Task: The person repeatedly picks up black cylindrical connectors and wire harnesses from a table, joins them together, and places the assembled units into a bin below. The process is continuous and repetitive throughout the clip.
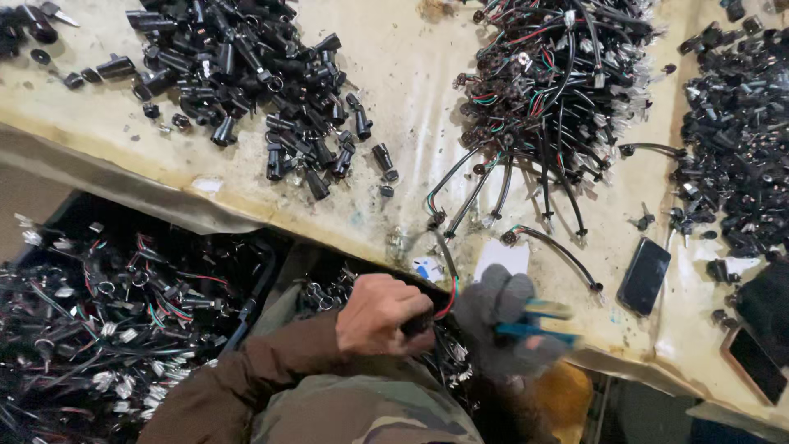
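Note:
My bare left hand point(380, 314) is closed around the end of a black cable point(445, 256) with red and green wires, just below the table's front edge. Close to its right, my right hand point(503, 322) in a grey knit glove grips a blue-handled tool point(538, 321) with a yellow part; it is blurred. The cable runs up from my left hand onto the worn beige table point(411, 90). Both hands sit side by side, nearly touching.
A pile of black cylindrical plugs point(246, 74) lies at the table's left, a heap of wired cables point(551, 82) in the middle, more black parts point(735, 140) at the right. Two phones point(643, 275) point(754, 363) lie near the right edge. A bin of wired cables point(107, 312) sits below left.

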